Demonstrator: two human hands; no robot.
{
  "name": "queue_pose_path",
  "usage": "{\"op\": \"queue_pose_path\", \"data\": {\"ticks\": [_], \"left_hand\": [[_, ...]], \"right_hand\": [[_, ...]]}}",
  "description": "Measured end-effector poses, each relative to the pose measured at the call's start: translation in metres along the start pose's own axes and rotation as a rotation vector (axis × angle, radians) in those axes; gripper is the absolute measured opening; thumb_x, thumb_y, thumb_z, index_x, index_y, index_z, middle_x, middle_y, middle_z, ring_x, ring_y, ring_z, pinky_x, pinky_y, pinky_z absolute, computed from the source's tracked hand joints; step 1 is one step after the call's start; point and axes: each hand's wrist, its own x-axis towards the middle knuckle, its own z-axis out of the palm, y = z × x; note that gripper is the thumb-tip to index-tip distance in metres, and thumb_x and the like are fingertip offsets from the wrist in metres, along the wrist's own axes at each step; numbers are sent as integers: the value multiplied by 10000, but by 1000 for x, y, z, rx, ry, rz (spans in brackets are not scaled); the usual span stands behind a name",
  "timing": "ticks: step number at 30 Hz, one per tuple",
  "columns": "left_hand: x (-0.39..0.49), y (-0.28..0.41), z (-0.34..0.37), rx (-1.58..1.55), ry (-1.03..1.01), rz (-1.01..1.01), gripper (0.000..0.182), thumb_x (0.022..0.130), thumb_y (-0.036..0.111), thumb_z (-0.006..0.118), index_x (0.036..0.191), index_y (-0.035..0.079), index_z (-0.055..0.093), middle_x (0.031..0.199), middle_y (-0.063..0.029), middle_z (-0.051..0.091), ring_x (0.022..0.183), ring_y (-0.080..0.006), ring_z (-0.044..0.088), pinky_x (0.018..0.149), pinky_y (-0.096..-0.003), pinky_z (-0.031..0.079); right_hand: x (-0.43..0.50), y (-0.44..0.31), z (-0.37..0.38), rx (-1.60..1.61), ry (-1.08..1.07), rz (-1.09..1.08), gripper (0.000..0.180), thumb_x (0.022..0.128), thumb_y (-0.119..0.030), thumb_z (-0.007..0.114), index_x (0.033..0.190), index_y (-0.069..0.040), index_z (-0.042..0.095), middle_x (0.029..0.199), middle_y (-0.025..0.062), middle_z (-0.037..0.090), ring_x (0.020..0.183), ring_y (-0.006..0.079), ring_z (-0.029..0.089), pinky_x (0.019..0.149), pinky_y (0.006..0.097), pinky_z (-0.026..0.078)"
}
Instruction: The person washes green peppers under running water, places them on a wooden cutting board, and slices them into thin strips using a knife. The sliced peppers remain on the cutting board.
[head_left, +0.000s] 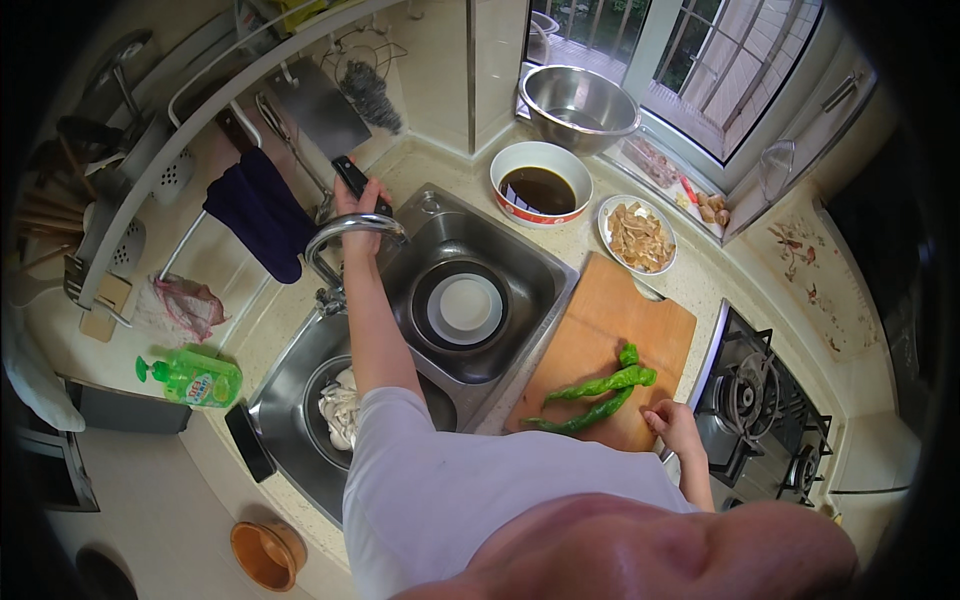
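Observation:
My left hand (361, 206) reaches past the curved chrome faucet (360, 222) and grips a black riveted handle (352, 174), apparently a kitchen knife's; its blade cannot be made out. My right hand (673, 426) rests at the near right edge of a wooden cutting board (600, 315), fingers curled; whether it grips the edge is unclear. Long green peppers (600, 384) lie on the board beside that hand. Under the faucet, a dark round pan (421, 300) with a white bowl (471, 301) inside sits in the sink (536, 281).
Pale food (339, 409) fills a basin in the left sink, partly behind my arm. Behind the board stand a bowl of dark liquid (540, 191), a plate of brown pieces (641, 236) and a steel basin (581, 109). A gas stove (739, 397) is rightward; a green soap bottle (199, 377) leftward.

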Motion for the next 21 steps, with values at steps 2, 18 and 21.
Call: {"op": "queue_pose_path", "data": {"ticks": [2,18,21], "left_hand": [[-2,4,-2,-5,-9,-5,572,921,32,643,1428,105,388,809,-27,552,685,-123,549,628,-273,476],[2,10,3,-50,-31,-1,596,894,3,659,1430,140,437,786,19,510,645,-83,480,571,-234,427],[-8,7,2,121,100,-86,567,900,3,651,1414,125,445,780,10,508,669,-83,485,581,-242,428]], "right_hand": [[2,-3,0,23,1,0,185,903,-127,706,820,29,650,640,71,638,562,125,589,538,294,486],[1,-7,-1,72,-4,69,212,877,-184,722,831,16,666,642,120,646,572,191,609,556,340,482],[5,-5,-2,17,-7,64,226,869,-196,731,827,16,664,660,146,648,577,227,611,570,356,489]]}}
